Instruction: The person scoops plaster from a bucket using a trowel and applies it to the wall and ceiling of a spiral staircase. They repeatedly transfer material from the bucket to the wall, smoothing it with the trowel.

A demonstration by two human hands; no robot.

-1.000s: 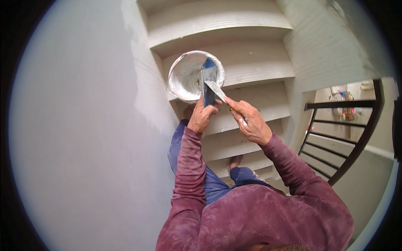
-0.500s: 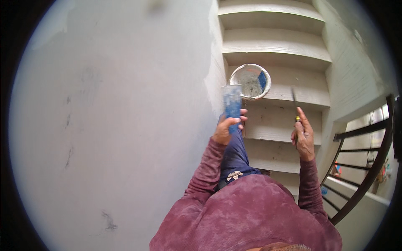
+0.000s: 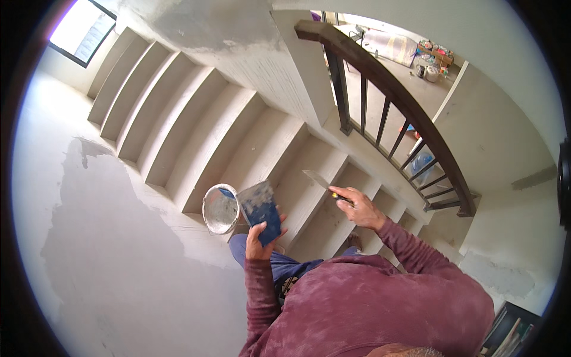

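Note:
My left hand (image 3: 260,237) holds a flat blue board (image 3: 260,207) smeared with pale filler, raised in front of me. My right hand (image 3: 359,208) grips a putty knife (image 3: 318,181) by its handle, blade pointing up and left, apart from the board. A round bucket (image 3: 220,209) with white filler inside sits on a stair step just left of the board. I wear a maroon long-sleeved top and blue trousers.
Bare plastered stairs (image 3: 196,125) climb to the upper left toward a window (image 3: 80,30). A patchy grey wall (image 3: 113,256) fills the left. A dark railing (image 3: 392,113) runs down the right, with a landing and scattered items (image 3: 431,59) beyond.
The view has swung right and tilted, showing more stairs and the railing. My hands have moved apart from the bucket; the board stays in my left hand, the knife in my right.

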